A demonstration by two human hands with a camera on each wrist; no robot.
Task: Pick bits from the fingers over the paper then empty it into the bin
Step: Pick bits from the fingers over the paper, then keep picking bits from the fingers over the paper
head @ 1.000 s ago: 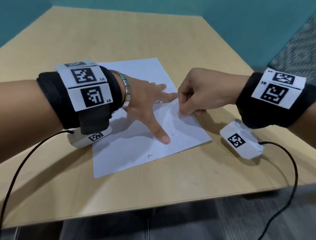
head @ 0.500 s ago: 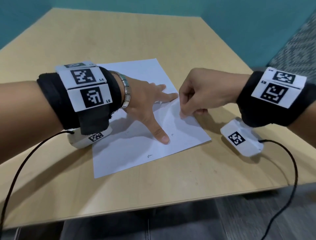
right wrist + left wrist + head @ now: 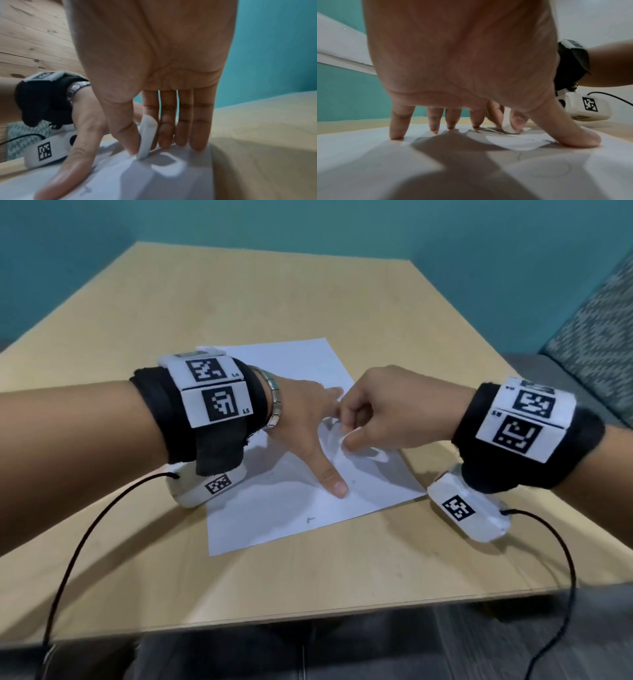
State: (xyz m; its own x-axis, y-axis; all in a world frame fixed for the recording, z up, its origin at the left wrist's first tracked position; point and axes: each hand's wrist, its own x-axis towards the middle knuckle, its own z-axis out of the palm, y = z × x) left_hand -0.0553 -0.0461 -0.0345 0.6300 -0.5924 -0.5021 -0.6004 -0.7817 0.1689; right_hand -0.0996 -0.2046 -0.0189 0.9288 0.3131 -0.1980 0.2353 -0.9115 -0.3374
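A white sheet of paper (image 3: 274, 508) lies on the wooden table (image 3: 308, 302). My left hand (image 3: 318, 436) is spread on the sheet, straight fingertips (image 3: 396, 135) and thumb (image 3: 337, 487) pressing it down. My right hand (image 3: 346, 436) is just right of the left index finger. Its thumb and curled fingers pinch the paper's right edge, which is lifted into a curled fold (image 3: 147, 135), also seen as that fold (image 3: 506, 124) from the left wrist. A few small dark specks (image 3: 310, 519) lie on the sheet near its front edge. No bin is in view.
White camera modules with black cables hang under both wrists (image 3: 466, 508), close to the tabletop. The table's front edge (image 3: 308, 614) is near my body. A patterned cushion (image 3: 596, 337) sits off the table's right side. Teal walls stand behind.
My right hand has moved left, closer to the left index finger, and has pulled the paper's right edge up into a curl. The left hand stays pressed on the sheet.
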